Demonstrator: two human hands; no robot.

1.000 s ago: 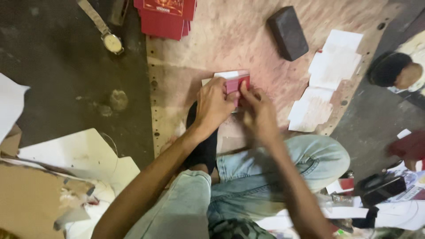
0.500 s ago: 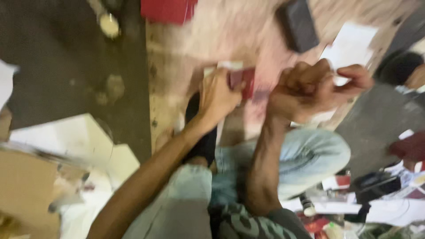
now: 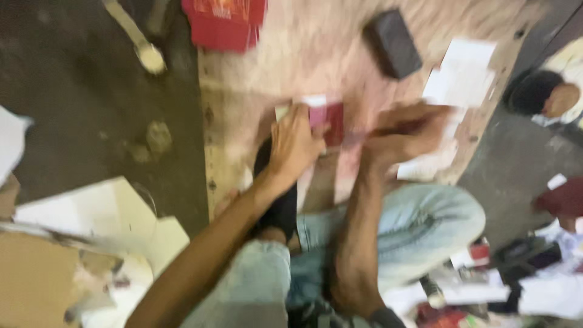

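the left hand is pressing down on a small red and pink cardboard box, fingers curled over its near edge, holding it against the pale, stained wooden board it is lying on. the right hand is hovering just beside the box on its right; it is blurring too much to tell how far its fingers are closing or whether they are pinching anything, though a faint pinkish streak is showing between it and the box. both forearms are reaching out over the person's pale blue jeans.

further out, loose white paper sheets are lying near the right hand at the board's right edge, some overhanging it. a dark rectangular block is sitting beyond them, a stack of red cardboard boxes is resting at the far end of the board, and a pale-handled tool is lying on the dark floor to the left. flat white card offcuts are piling up near the left knee.

as a judgement: the box is being held by one hand only, so a quick pull from the right hand could be skewing or tearing a flap, or sliding the box off square. the right hand is also working close to the loose sheets, so a sweep of the wrist could be knocking them off the board's edge.
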